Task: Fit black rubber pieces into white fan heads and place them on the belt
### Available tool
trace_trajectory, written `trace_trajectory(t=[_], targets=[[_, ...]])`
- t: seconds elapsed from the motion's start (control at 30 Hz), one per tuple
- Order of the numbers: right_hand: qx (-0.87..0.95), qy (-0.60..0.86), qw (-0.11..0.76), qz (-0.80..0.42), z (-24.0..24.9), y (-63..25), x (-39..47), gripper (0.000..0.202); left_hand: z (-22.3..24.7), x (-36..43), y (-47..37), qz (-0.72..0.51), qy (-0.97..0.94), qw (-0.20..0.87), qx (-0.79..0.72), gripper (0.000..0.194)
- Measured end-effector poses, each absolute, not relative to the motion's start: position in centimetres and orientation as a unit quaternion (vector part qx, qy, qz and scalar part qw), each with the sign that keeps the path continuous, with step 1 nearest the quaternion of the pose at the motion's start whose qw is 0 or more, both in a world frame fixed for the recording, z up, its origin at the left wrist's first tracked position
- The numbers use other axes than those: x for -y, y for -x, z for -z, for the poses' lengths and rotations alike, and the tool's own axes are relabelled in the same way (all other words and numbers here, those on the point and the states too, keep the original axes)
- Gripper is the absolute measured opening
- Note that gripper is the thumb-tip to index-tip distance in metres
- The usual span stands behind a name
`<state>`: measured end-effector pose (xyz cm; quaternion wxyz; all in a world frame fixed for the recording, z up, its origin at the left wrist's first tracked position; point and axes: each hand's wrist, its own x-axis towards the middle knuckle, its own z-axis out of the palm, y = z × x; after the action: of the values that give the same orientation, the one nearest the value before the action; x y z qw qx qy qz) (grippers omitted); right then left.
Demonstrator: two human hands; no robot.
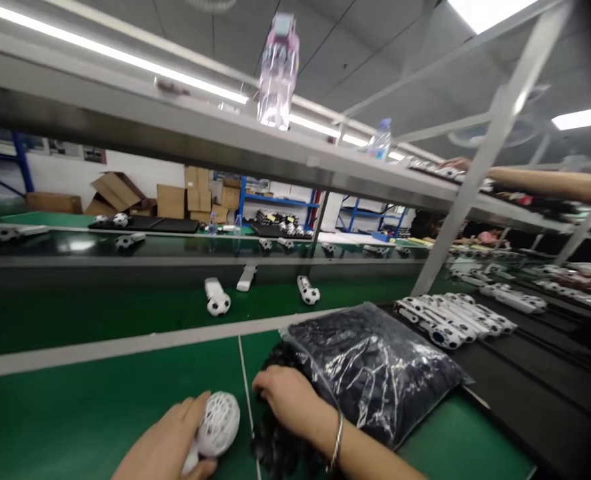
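My left hand (pixel 168 440) is closed round a white handheld fan (pixel 219 423) with a round, lattice-like head; the handle is mostly hidden by the palm. To its right, my right hand (pixel 293 400) reaches into a heap of small black parts (pixel 280 447) on the green work surface. Its fingers are curled together, and whatever lies between the fingertips is hidden. A silvery bracelet circles that wrist. Just beyond the right hand lies a clear plastic bag (pixel 370 363) full of black parts, its mouth towards the heap.
White fans with football-patterned heads (pixel 218 303) lie on the green conveyor belt (pixel 150 310) ahead. More fans (pixel 453 320) stand in rows on black trays at right. A slanted metal post (pixel 490 147) and an overhead shelf (pixel 175 117) frame the station. A co-worker's arm (pixel 540 183) reaches over the shelf.
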<state>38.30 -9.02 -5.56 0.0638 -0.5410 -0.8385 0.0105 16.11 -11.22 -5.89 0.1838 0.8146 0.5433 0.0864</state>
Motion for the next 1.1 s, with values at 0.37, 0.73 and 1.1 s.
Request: trace_trajectory(t=[0.37, 0.73, 1.1], targets=[[0.840, 0.475, 0.219, -0.143, 4.4, -38.5, 9.2, 0.018, 4.4, 12.2, -16.3, -0.085, -0.826, 0.185, -0.525, 0.056], [0.839, 0.426, 0.295, -0.166, 3.5, -37.5, 10.6, 0.020, 4.7, 12.0, -16.4, -0.097, -0.827, 0.190, -0.521, 0.064], [0.803, 0.417, 0.292, -0.310, 3.6, -36.9, 11.6, 0.002, 4.3, 12.0, -16.6, -0.060, -0.828, 0.174, -0.530, 0.067]])
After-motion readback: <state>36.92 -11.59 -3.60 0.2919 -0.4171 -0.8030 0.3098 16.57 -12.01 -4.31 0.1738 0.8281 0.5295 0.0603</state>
